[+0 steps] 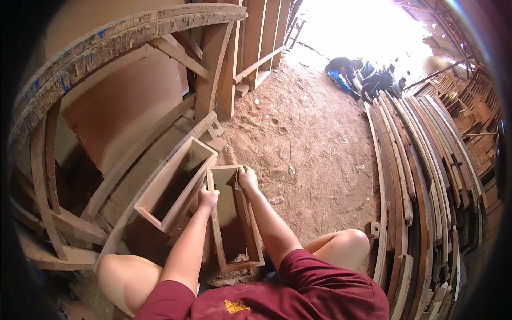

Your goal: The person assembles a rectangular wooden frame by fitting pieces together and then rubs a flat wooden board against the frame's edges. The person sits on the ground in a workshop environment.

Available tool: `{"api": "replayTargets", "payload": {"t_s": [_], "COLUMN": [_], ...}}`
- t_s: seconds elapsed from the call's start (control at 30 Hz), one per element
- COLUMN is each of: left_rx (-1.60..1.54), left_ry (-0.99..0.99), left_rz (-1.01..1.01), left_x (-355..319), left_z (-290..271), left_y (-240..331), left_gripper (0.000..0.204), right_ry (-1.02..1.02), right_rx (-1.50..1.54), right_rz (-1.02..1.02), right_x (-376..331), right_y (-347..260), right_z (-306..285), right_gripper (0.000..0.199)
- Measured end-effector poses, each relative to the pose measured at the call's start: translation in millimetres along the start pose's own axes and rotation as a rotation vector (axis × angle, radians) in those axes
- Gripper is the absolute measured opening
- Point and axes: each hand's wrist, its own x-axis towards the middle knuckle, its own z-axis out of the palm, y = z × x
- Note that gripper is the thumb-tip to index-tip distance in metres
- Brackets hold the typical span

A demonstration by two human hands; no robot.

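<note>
Between my legs lies a long, narrow wooden drawer box (218,234) with a brown bottom panel. My left hand (208,198) is closed around the upper part of its left wall, thumb toward the far end. Its far right corner is gripped by my right hand (247,178), fingers wrapped over the rim. A second drawer box (182,205) of like shape rests at an angle just left of the first, near my left forearm. The undersides of both boxes are hidden.
A workbench (133,29) with a rough, blue-stained edge stands on the left. Long wooden boards (394,176) are stacked at right. Sawdust covers the floor (314,144). Beyond, a person (341,72) bends low beside a motorbike (381,80). Tall wooden panels (256,42) stand behind the bench.
</note>
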Motion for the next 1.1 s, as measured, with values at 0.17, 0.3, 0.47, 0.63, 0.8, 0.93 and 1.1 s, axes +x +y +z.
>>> {"api": "replayTargets", "payload": {"t_s": [0.17,0.3,0.47,0.63,0.8,0.93,1.1], "left_rx": [-0.02,-0.014,-0.085,-0.063,-0.163,-0.153,-0.092], "left_ry": [-0.008,-0.014,-0.006,0.027,-0.011,-0.02,-0.013], "left_rz": [-0.009,-0.014,0.052,0.048,0.103,0.038,0.056], "left_x": [-6,-2,4,11,24,21,14], "left_z": [-4,-1,6,11,19,12,11], "left_y": [5,1,-7,-22,-31,-32,-21], "left_gripper": [0.078,0.069,0.061,0.068,0.064,0.064,0.063], "right_ry": [0.156,-0.022,0.04,-0.004,0.007,0.007,0.014], "right_rx": [0.044,-0.006,-0.027,0.041,-0.03,0.07,0.035], "right_rz": [-0.06,0.063,0.061,0.071,0.181,0.1,0.122], "right_x": [-3,-1,-11,-18,-12,-11,-8], "right_y": [1,-3,-11,-21,-22,-17,-18], "right_z": [3,-1,-9,-14,-13,-8,-6], "right_gripper": [0.038,0.046,0.046,0.044,0.059,0.063,0.061]}}
